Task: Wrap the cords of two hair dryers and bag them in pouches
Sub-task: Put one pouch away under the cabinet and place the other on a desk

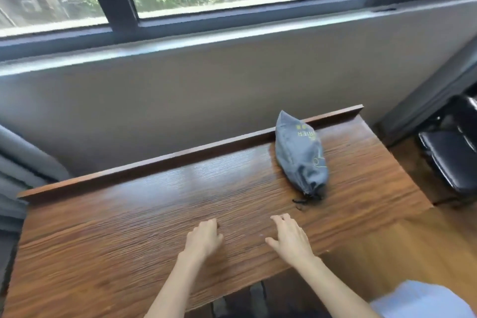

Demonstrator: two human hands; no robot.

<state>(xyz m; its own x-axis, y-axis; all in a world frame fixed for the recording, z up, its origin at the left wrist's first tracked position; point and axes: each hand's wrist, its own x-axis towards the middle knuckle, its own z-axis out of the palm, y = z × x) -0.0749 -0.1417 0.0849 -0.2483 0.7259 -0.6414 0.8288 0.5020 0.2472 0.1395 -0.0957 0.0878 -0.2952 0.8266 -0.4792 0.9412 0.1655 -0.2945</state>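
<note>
Left hand [204, 237] and right hand [291, 239], both seemingly relaxed and empty, over table [129, 214]; one filled pouch [299, 155] beyond

Bare forearms; pale blue garment [423, 299]

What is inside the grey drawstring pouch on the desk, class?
The grey drawstring pouch lies bulging on the wooden desk, its mouth cinched shut. Its cloth covers the contents, so nothing inside can be seen. Neither hand touches it.
</note>
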